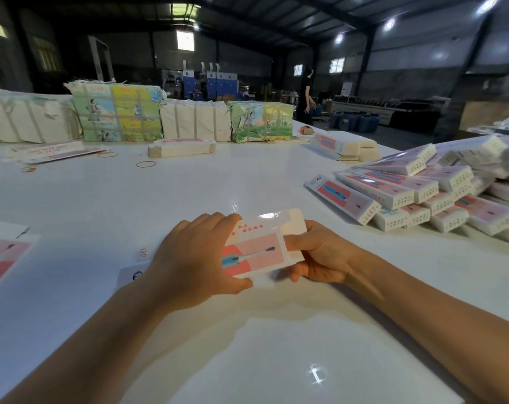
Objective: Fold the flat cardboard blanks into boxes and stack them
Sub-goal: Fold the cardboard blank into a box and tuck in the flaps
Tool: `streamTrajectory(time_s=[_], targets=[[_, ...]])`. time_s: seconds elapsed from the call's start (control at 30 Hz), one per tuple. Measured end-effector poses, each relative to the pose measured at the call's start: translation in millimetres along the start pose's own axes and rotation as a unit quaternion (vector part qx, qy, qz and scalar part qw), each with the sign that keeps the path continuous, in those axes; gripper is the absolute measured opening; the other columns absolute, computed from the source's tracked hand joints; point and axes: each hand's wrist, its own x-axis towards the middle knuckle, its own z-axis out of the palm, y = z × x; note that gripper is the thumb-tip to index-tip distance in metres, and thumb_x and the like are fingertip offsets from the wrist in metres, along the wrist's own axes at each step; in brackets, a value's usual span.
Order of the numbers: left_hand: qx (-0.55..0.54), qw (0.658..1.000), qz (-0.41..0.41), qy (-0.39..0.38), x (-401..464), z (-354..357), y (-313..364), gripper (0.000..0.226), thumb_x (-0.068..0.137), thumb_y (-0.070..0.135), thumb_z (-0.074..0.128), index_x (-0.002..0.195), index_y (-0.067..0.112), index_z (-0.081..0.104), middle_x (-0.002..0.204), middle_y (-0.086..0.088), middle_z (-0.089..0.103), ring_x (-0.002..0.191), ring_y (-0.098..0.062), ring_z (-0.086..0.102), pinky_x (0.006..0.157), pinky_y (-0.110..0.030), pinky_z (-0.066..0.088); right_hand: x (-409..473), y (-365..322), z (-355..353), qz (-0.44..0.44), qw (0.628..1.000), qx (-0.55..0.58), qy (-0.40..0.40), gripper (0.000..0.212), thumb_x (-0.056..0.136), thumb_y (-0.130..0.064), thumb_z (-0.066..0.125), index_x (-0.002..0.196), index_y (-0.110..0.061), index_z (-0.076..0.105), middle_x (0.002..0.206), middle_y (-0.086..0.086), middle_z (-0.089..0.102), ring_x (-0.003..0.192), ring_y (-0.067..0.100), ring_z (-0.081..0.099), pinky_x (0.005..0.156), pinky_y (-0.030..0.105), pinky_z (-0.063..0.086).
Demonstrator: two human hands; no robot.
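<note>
A pink-and-white cardboard blank (259, 252) printed with a toothbrush sits just above the white table (189, 193), held between both hands. My left hand (195, 258) covers its left part, fingers curled over the far edge and thumb under the near edge. My right hand (320, 258) pinches the right end beside a cream flap. Folded boxes of the same print lie in a loose pile (422, 193) at the right. More flat blanks (2, 258) lie at the left edge.
Stacks of flat blanks (180, 148) and bundled printed sheets (116, 112) line the far side of the table. Rubber bands (145, 164) lie loose near them. A person (305, 94) stands beyond the far right corner.
</note>
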Motion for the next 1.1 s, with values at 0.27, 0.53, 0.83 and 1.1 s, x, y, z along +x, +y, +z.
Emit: streamTrajectory(time_s=[0.27, 0.53, 0.83, 1.1], targets=[[0.006, 0.998, -0.063, -0.027, 5.9, -13.2, -0.6, 0.059, 0.066, 0.070, 0.065, 0.110, 0.038, 0.042, 0.106, 0.016, 0.061, 0.081, -0.013, 0.054, 0.062, -0.023, 0.037, 6.0, 3.0, 5.7, -0.002, 0.996, -0.033, 0.085, 0.024, 0.082, 0.014, 0.048, 0.098, 0.003, 0.063, 0.057, 0.013, 0.062, 0.033, 0.009, 0.047, 0.032, 0.020, 0.045], [-0.120, 0.982, -0.145, 0.001, 11.7, -5.6, -11.8, 0.051, 0.063, 0.068, 0.070, 0.094, 0.035, 0.046, 0.087, 0.017, 0.052, 0.073, -0.005, 0.052, 0.056, -0.022, 0.036, 11.6, 0.0, 10.3, -0.070, 0.976, 0.023, 0.207, 0.010, 0.090, -0.003, 0.052, 0.088, 0.001, 0.061, 0.058, 0.010, 0.057, 0.037, 0.012, 0.047, 0.037, 0.021, 0.045], [-0.094, 0.976, -0.187, 0.060, 13.6, 0.9, -14.7, 0.052, 0.063, 0.076, 0.061, 0.092, 0.037, 0.042, 0.084, 0.017, 0.049, 0.072, -0.006, 0.051, 0.053, -0.019, 0.031, 8.2, 18.2, 29.6, -0.317, 0.846, -0.277, 0.326, 0.032, 0.088, -0.003, 0.061, 0.077, -0.032, 0.069, 0.089, -0.002, 0.067, 0.060, 0.005, 0.061, 0.055, 0.016, 0.049], [-0.078, 0.983, -0.156, 0.061, 13.6, 7.4, -5.7, 0.073, 0.059, 0.085, 0.048, 0.110, 0.034, 0.047, 0.093, 0.018, 0.048, 0.080, -0.009, 0.052, 0.055, -0.019, 0.035, 6.3, 21.2, 33.4, -0.278, 0.857, -0.302, 0.311, 0.038, 0.091, -0.012, 0.061, 0.116, -0.040, 0.056, 0.079, -0.012, 0.064, 0.065, 0.001, 0.057, 0.064, 0.018, 0.048]])
